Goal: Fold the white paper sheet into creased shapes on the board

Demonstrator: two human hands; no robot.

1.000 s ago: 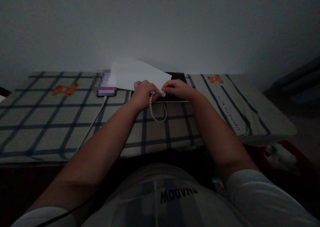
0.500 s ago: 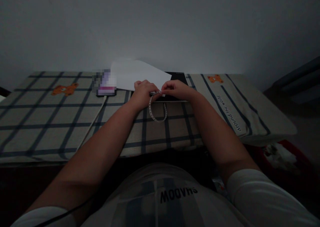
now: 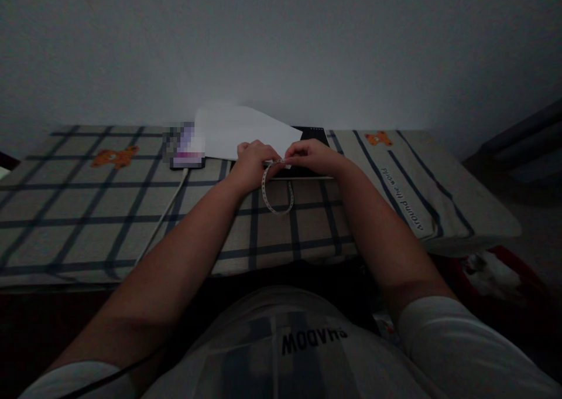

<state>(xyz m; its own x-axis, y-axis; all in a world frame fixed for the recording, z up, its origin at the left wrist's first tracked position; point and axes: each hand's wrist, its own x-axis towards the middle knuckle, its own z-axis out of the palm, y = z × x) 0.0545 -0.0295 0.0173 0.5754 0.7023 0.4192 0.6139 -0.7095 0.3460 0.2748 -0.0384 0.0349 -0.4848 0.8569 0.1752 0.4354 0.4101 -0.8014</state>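
Observation:
A narrow white strip (image 3: 264,195) with small dark marks along it hangs in a loop below my hands; whether it is paper, ribbon or tape I cannot tell. My left hand (image 3: 254,166) is closed on it, thumb and forefinger pinching near its upper end. From the other side my right hand (image 3: 317,157) pinches the strip where the fingertips of both hands nearly meet. Beneath the hands lies a flat black item (image 3: 302,173) with a pale front edge. A white sheet (image 3: 246,130) rests partly over it, behind my fingers.
A plaid cloth (image 3: 211,211) covers the table against the grey wall. To the left stands a phone-like device (image 3: 188,147), partly blurred, with a white cable (image 3: 164,211) running towards me. A red container (image 3: 522,282) with white stuff is low at the right.
Almost nothing differs. Both hands keep their pinch on the strip with only a slight shift of the fingers, and the loop hangs as before.

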